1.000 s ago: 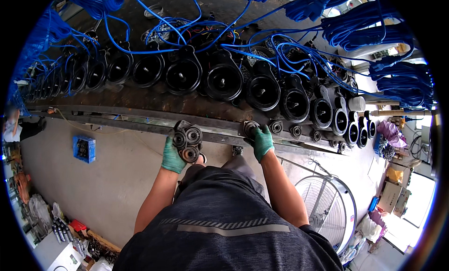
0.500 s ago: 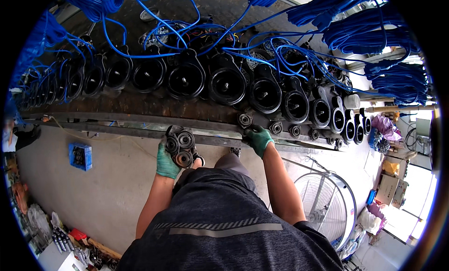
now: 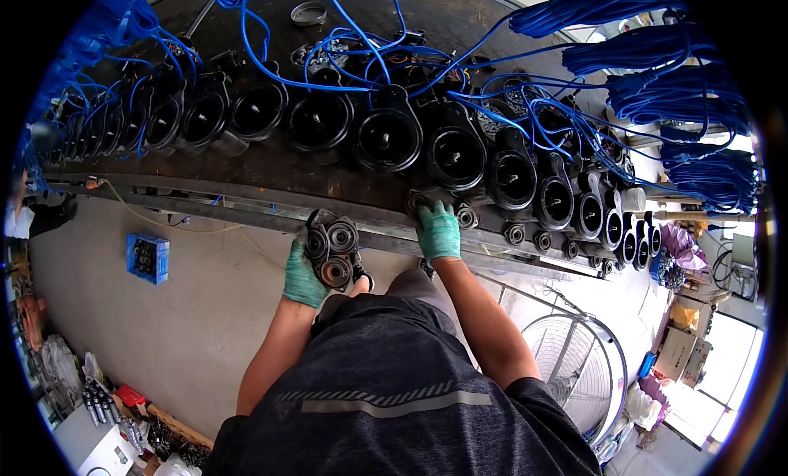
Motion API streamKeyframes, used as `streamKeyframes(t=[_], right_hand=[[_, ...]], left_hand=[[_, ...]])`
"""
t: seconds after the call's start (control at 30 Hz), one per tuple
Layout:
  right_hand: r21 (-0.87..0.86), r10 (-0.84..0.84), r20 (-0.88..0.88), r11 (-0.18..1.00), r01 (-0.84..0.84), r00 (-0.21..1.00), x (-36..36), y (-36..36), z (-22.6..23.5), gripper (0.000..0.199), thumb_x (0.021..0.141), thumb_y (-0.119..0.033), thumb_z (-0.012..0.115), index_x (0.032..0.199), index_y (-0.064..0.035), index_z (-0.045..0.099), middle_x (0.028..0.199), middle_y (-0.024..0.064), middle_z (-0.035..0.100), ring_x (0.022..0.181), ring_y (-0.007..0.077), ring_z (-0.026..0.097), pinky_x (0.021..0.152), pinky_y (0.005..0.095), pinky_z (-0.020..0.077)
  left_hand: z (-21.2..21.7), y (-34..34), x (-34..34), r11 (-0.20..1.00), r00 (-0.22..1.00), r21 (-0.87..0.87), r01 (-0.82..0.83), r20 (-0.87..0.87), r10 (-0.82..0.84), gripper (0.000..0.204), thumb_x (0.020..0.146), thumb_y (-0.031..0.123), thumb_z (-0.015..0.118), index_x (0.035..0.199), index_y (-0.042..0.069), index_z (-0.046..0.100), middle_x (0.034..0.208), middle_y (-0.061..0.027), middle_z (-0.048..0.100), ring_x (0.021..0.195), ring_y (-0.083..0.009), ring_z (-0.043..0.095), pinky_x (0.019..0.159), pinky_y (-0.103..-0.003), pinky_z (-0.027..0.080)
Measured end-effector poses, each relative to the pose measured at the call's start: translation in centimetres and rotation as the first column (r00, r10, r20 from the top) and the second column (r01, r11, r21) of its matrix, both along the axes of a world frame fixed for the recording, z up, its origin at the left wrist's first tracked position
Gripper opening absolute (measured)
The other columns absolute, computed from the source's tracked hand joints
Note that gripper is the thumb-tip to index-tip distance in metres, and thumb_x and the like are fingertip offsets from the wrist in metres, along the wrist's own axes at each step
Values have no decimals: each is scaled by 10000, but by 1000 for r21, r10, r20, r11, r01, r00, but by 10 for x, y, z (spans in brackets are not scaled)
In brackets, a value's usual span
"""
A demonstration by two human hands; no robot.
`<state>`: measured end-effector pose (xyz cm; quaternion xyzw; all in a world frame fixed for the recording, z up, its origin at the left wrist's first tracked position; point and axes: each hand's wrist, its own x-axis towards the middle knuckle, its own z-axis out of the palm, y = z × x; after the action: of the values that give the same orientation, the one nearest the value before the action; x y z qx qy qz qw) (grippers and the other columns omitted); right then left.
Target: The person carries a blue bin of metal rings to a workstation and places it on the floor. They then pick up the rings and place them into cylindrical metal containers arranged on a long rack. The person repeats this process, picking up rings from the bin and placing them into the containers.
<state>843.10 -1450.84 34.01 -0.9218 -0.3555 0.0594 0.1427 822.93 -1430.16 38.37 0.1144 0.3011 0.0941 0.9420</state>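
Parts before housings on the workbench

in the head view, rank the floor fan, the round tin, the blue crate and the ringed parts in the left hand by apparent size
1. Floor fan
2. Ringed parts in the left hand, as a bunch
3. Blue crate
4. Round tin

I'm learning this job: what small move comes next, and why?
Perhaps ease the right hand off the dark part beneath it: it appears to rest at the bench edge, in line with similar round parts, and the left hand holds more.
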Motion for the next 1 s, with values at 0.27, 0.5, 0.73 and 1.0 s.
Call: streamKeyframes(t=[0.27,0.5,0.73,1.0], right_hand=[[187,103,-974,868,460,203,-76,39,72,424,949,-177,708,1308,-12,556,1224,111,641,1023,186,641,837,318,557],[253,267,-962,778,575,63,-102,64,90,593,942,-96,683,1462,-12,411,1179,114,662,974,195,675,799,324,577],[210,245,-970,823,527,4,-69,55,108,539,940,-48,643,1444,-23,455,1154,120,671,923,207,693,746,320,580],[174,-72,-833,907,383,548,-11,106,-29,277,920,-119,659,1192,-67,643,1029,124,706,825,217,665,757,338,546]], left_hand=[[-1,3,9,999,996,-15,-41,80,42,641,960,564,566,1388,88,525,1289,-129,629,1104,-289,655,923,-477,586],[16,-2,26,992,986,-5,-124,112,123,649,966,568,540,1404,90,515,1310,-134,621,1172,-304,621,994,-462,548],[37,14,13,948,950,74,-310,71,305,595,940,563,554,1349,131,578,1301,-96,632,1159,-305,621,982,-537,538],[46,20,-23,938,952,180,-297,132,276,614,936,592,568,1387,176,548,1332,-89,614,1181,-295,615,952,-531,551]])
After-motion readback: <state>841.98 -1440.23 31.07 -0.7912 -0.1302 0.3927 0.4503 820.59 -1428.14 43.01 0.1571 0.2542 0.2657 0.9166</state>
